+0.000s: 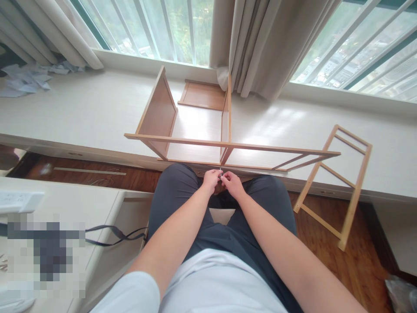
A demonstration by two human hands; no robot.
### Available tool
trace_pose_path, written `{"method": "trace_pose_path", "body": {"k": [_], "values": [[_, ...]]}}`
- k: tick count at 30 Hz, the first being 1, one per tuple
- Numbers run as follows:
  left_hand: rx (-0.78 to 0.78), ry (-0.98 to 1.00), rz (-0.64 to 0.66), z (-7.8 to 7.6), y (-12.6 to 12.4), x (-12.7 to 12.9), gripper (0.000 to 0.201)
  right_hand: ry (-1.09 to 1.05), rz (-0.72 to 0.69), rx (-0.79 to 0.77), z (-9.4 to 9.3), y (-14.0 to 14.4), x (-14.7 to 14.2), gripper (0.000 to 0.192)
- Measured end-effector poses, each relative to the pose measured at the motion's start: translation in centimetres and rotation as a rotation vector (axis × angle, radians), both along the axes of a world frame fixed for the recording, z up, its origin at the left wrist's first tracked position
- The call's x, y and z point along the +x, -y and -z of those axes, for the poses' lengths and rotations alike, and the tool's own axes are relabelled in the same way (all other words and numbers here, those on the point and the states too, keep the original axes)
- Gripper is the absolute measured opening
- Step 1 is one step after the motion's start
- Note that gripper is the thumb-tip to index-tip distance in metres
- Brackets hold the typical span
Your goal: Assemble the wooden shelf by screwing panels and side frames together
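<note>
My left hand point(211, 181) and my right hand point(233, 184) meet between my knees, fingers closed in a pinch. A small, thin, silvery rod point(220, 172) stands up between their fingertips; it is too small to tell its exact kind. Just beyond the hands, a partly assembled wooden frame point(195, 142) lies on its side on the white ledge. It has long rails, a panel point(156, 106) at its left end, and another panel point(226, 117) near its middle. Bare crossbars point(296, 161) join the rails at the right.
A loose wooden panel point(203, 95) lies behind the frame. To the right, a ladder-like wooden frame point(347, 187) leans against the ledge point(97, 104). A white desk point(97, 208) with a power strip point(19, 202) and black strap point(114, 232) stands at my left. Curtains point(257, 48) hang behind.
</note>
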State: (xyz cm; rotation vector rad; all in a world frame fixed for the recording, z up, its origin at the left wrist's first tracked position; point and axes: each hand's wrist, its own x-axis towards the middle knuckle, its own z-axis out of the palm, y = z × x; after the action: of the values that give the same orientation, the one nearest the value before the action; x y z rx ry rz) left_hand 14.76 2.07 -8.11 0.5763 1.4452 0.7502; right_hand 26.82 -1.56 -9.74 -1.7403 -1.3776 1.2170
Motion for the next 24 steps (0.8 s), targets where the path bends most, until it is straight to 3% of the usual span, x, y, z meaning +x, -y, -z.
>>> {"method": "trace_pose_path", "body": {"k": [24], "values": [[0.0, 0.035, -0.009, 0.0, 0.0, 0.2, 0.013, 0.126, -0.029, 0.054, -1.0, 0.1, 0.0, 0.017]]}}
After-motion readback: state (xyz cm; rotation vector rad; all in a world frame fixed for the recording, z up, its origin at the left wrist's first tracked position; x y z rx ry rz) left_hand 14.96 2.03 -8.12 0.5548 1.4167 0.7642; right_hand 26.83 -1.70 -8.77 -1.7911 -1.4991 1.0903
